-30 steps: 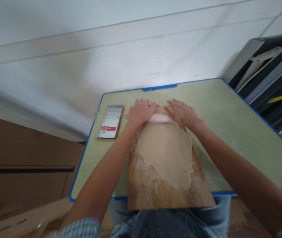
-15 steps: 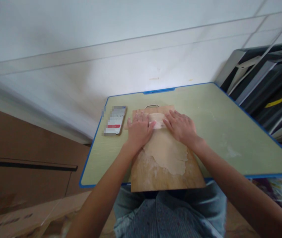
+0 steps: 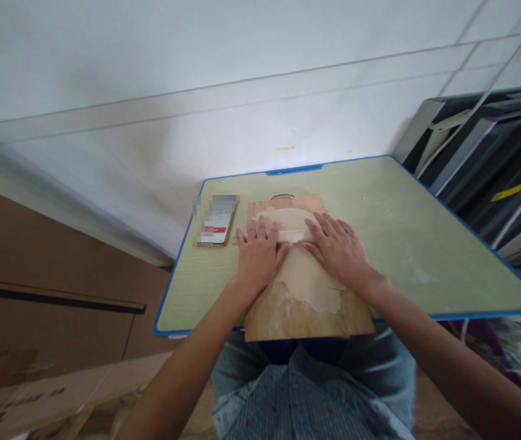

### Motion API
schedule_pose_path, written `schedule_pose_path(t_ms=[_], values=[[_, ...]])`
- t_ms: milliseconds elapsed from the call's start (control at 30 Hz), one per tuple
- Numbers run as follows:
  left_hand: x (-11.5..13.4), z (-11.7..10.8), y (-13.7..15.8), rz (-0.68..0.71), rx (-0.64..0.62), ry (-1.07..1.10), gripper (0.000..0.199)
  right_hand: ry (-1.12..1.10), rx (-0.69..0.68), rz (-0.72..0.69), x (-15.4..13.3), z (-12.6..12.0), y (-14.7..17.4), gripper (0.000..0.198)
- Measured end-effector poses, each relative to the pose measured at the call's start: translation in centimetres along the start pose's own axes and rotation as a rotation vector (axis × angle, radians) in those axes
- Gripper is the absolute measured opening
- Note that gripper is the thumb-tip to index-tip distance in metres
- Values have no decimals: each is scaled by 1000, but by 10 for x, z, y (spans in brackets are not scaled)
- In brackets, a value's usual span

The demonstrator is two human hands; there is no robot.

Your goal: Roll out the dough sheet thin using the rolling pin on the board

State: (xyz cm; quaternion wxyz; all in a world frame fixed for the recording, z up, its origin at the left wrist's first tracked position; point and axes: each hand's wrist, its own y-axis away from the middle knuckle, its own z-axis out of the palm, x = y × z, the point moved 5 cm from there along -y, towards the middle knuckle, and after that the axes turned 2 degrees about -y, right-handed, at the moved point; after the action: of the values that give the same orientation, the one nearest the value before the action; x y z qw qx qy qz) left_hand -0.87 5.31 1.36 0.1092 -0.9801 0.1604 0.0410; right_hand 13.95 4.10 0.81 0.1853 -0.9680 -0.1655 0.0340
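- Nearest, at 6 o'clock, the person's lap and checked shirt (image 3: 297, 391) fill the bottom edge; both forearms run up from there toward the middle.
- A wooden board (image 3: 306, 318) overhangs the near edge of the green bench (image 3: 407, 232), its near end floured and bare.
- The dough (image 3: 309, 278), a thin pale sheet, lies on the board from about its middle to its far end, with a ragged near edge.
- The left hand (image 3: 258, 260) lies flat at 9 o'clock of the dough, fingers spread and pressing down on one end of the rolling pin (image 3: 293, 234).
- The right hand (image 3: 338, 250) mirrors it at 3 o'clock, fingers spread flat over the other end; neither hand grips anything, both only bear down with open palms.
- The pin lies crosswise over the dough's far half, and only a short pale stretch shows between the hands.
- Judged by its look, the dough is soft, light and easy to tear or stretch, likely tacky where flour is thin; it is best lifted from under a wide edge with flat fingers, or draped over the pin, not pinched.
- The pin looks stiff and smooth, and rolls freely under the palms.
- A phone (image 3: 217, 220) lies at 10 o'clock, just beside the board, its screen blurred out.
- Far off, a metal loop (image 3: 282, 196) shows at the board's far end, then the white wall.
- At 2 o'clock dark stacked frames (image 3: 494, 159) are cut off by the edge; what they are I cannot tell.
- The pin's ends and the dough under the hands are hidden.
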Motion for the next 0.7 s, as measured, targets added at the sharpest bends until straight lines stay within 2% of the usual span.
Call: schedule_pose_path(t_ms=[200, 400, 700], values=[[-7, 3, -28, 18, -3, 66, 54, -18, -27, 46, 9, 6, -25, 49], [-13, 7, -69, -50, 42, 94, 47, -71, -98, 151, 25, 17, -59, 47], [-25, 20, -124, -155, -85, 165, 58, -137, -212, 240, 49, 40, -100, 41]])
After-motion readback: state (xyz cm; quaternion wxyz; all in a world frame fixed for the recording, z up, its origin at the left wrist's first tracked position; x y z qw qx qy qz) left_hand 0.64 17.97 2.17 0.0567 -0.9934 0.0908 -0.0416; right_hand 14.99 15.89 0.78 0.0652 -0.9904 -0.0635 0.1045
